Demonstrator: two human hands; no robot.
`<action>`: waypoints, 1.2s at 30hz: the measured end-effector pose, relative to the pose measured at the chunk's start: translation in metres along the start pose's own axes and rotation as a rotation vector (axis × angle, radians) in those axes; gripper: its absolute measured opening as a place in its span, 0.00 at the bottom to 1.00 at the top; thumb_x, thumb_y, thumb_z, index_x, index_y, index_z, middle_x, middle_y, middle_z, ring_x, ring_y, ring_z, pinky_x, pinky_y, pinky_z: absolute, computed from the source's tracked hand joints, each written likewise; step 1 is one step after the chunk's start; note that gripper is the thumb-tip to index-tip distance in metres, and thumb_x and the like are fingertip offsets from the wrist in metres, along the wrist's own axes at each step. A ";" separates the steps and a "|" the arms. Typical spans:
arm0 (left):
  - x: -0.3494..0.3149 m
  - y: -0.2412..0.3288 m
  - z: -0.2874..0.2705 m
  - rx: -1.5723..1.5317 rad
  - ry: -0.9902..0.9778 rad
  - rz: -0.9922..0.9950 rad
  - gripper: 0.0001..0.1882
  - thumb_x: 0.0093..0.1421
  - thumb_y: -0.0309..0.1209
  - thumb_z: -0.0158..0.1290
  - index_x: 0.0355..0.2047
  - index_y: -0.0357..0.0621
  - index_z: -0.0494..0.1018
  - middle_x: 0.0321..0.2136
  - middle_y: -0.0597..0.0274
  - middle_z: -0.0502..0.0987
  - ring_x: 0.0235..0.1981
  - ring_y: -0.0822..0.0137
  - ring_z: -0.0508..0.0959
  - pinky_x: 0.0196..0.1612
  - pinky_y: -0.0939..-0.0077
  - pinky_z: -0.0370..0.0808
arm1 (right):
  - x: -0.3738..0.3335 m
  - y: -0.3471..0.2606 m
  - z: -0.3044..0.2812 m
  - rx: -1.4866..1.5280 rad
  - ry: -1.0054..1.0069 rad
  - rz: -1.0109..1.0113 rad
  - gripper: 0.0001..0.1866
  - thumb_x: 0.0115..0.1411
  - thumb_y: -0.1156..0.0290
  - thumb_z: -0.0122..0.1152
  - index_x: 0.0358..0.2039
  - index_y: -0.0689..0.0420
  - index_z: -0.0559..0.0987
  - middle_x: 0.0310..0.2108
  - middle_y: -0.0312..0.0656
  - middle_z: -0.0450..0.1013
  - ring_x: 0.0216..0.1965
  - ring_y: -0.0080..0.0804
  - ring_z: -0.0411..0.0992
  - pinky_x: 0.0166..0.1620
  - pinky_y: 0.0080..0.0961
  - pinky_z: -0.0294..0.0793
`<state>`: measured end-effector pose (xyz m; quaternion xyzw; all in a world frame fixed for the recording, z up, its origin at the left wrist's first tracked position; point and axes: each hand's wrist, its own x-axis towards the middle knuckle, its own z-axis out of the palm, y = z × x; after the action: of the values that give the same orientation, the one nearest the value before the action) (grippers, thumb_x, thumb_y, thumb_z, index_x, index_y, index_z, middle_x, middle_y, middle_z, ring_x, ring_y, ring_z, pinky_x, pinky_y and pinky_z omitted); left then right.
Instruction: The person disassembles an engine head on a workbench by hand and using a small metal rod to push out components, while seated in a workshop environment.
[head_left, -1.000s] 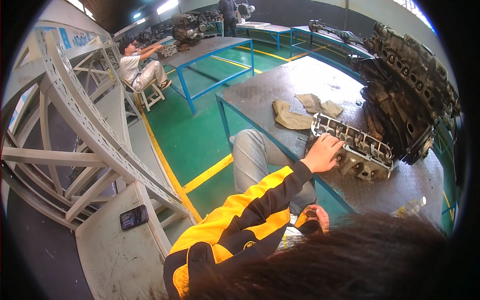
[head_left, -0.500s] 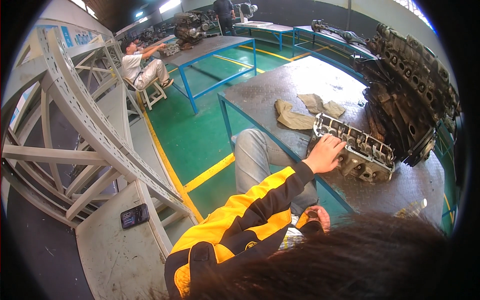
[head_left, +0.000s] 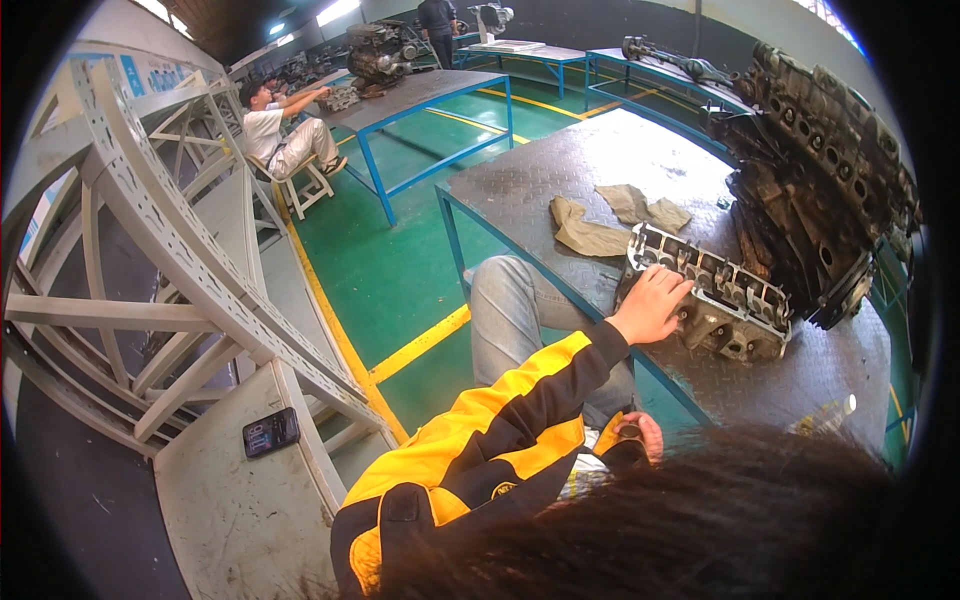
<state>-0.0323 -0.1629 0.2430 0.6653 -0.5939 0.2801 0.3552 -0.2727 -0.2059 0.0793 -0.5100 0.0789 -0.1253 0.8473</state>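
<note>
A metal engine cylinder head (head_left: 735,325) lies on the near side of the tread-plate table, its open top showing a row of chambers and shafts. My left hand (head_left: 652,305) reaches over its near long edge, fingers bent against the rim; whatever lies under the fingertips is hidden. Low at my lap, below the table edge, my right hand (head_left: 646,438) is closed around a small dark round part (head_left: 629,430). Beyond the cylinder head lie crumpled brownish cloths (head_left: 590,230).
A large dark engine block (head_left: 815,170) stands at the table's right. At my left, a phone (head_left: 270,432) lies on a pale bench (head_left: 225,500) beside a white metal frame (head_left: 120,310). Farther off, a seated person (head_left: 290,125) works at another blue-legged table (head_left: 430,100).
My left hand stays on the cylinder head, nearly still. My right hand and the round part have shifted very slightly. The person standing in the background has moved a little left.
</note>
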 end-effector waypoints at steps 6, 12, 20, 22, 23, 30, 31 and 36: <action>-0.001 0.000 -0.002 0.008 0.005 -0.006 0.32 0.46 0.32 0.62 0.54 0.37 0.70 0.46 0.51 0.70 0.52 0.51 0.69 0.62 0.56 0.61 | -0.003 -0.004 0.011 -0.006 0.026 -0.034 0.18 0.72 0.58 0.48 0.43 0.62 0.77 0.35 0.47 0.81 0.26 0.22 0.75 0.31 0.13 0.71; -0.001 0.000 -0.002 0.002 0.011 0.001 0.33 0.46 0.32 0.62 0.54 0.37 0.70 0.46 0.51 0.71 0.52 0.51 0.69 0.63 0.55 0.61 | -0.004 -0.004 0.008 0.004 0.008 -0.016 0.18 0.72 0.59 0.48 0.43 0.62 0.77 0.35 0.48 0.80 0.28 0.22 0.75 0.32 0.13 0.71; -0.002 -0.007 -0.002 0.011 -0.043 -0.015 0.35 0.46 0.33 0.62 0.55 0.36 0.68 0.44 0.50 0.71 0.52 0.51 0.69 0.63 0.55 0.59 | -0.005 -0.024 0.032 0.123 -0.017 0.079 0.16 0.71 0.61 0.52 0.44 0.63 0.76 0.35 0.50 0.80 0.34 0.28 0.77 0.37 0.17 0.72; 0.004 0.000 0.002 0.030 -0.052 0.004 0.36 0.46 0.34 0.63 0.57 0.37 0.67 0.46 0.51 0.70 0.52 0.52 0.68 0.63 0.54 0.59 | -0.008 -0.020 0.023 0.145 -0.008 0.076 0.16 0.71 0.61 0.52 0.44 0.62 0.76 0.35 0.49 0.80 0.33 0.25 0.76 0.36 0.16 0.70; 0.003 0.003 0.002 0.067 -0.059 0.012 0.37 0.46 0.35 0.63 0.58 0.39 0.67 0.48 0.51 0.68 0.53 0.52 0.67 0.63 0.53 0.58 | -0.011 -0.015 0.020 0.169 -0.018 0.082 0.15 0.71 0.61 0.52 0.44 0.62 0.76 0.35 0.49 0.80 0.31 0.23 0.74 0.35 0.15 0.69; 0.003 0.004 -0.001 0.135 -0.179 0.031 0.42 0.46 0.40 0.65 0.60 0.37 0.65 0.51 0.52 0.67 0.56 0.52 0.65 0.65 0.53 0.55 | -0.005 -0.016 0.025 0.087 -0.119 0.195 0.13 0.71 0.63 0.52 0.45 0.61 0.76 0.40 0.44 0.78 0.39 0.27 0.78 0.36 0.14 0.71; 0.003 0.004 -0.004 0.134 -0.182 0.029 0.42 0.47 0.40 0.65 0.60 0.37 0.65 0.51 0.51 0.67 0.56 0.52 0.65 0.66 0.53 0.55 | -0.003 -0.016 0.026 0.095 -0.128 0.205 0.13 0.71 0.64 0.52 0.45 0.60 0.76 0.41 0.43 0.78 0.42 0.29 0.78 0.38 0.14 0.72; 0.008 0.005 -0.008 0.173 -0.204 0.018 0.43 0.47 0.39 0.65 0.62 0.36 0.62 0.51 0.50 0.66 0.56 0.50 0.65 0.66 0.51 0.55 | 0.001 -0.018 0.030 0.095 -0.148 0.179 0.12 0.71 0.64 0.52 0.45 0.60 0.76 0.41 0.42 0.77 0.44 0.31 0.78 0.40 0.16 0.74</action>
<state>-0.0359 -0.1613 0.2545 0.7131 -0.6066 0.2643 0.2317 -0.2660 -0.1893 0.1093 -0.4680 0.0553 -0.0145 0.8819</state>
